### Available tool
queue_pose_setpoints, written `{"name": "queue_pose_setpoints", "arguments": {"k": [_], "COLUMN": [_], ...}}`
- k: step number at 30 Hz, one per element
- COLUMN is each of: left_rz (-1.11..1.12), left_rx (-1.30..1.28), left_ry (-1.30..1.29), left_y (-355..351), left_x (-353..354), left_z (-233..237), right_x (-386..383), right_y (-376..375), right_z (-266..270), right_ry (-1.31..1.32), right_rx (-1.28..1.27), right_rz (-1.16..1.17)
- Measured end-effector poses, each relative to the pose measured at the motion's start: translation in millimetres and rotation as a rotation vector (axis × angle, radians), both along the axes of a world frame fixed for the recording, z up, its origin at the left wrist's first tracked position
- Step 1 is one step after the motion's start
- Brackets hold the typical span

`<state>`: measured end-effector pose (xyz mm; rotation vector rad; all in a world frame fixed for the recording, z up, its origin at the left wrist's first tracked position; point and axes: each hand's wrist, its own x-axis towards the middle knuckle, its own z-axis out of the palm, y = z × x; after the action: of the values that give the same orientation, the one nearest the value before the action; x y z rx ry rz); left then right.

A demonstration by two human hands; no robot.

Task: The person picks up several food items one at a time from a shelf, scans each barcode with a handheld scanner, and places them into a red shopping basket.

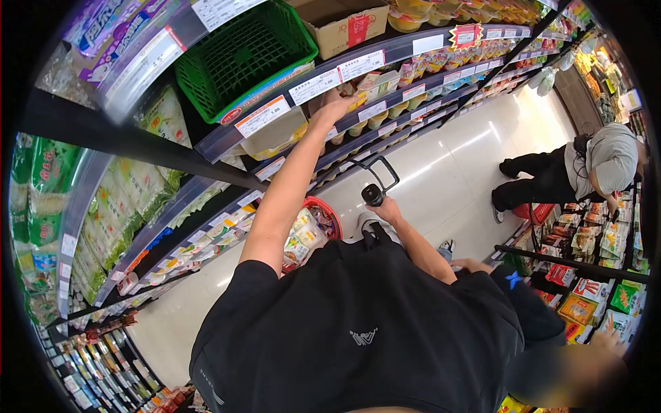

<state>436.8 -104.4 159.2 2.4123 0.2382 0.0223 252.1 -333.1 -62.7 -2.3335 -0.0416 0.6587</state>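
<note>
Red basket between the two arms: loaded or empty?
Loaded: packages show within the rim of the red basket. Cannot tell how deep they go.

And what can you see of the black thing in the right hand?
The black thing looks like smooth plastic, with a rounded, cylinder-like end turned up toward the camera. The right hand grips it, hiding part of it. A thin black frame shows just beyond; whether the two join is unclear.

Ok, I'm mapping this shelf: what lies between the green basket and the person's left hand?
In the head view, a shelf edge with white price labels lies between the green basket and the left hand.
</note>
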Motion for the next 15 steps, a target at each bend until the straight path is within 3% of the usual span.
{"name": "queue_pose_setpoints", "arguments": {"k": [2, 6, 8, 12, 15], "left_rz": [-0.009, -0.005, -0.028, -0.065, -0.110], "left_rx": [-0.061, -0.066, -0.074, 0.024, 0.033], "left_ry": [0.074, -0.037, -0.211, -0.210, -0.362], "left_y": [-1, 9, 13, 22, 27], "left_x": [-12, -9, -8, -18, -33], "left_z": [30, 1, -11, -2, 1], "right_x": [3, 3, 5, 5, 3], "right_y": [0, -2, -2, 1, 5], "right_z": [6, 2, -1, 0, 3], "right_ry": [-0.005, 0.008, 0.088, 0.080, 0.096], "right_rx": [0.036, 0.026, 0.035, 0.044, 0.075], "right_rz": [-0.011, -0.049, -0.075, -0.054, -0.039]}}
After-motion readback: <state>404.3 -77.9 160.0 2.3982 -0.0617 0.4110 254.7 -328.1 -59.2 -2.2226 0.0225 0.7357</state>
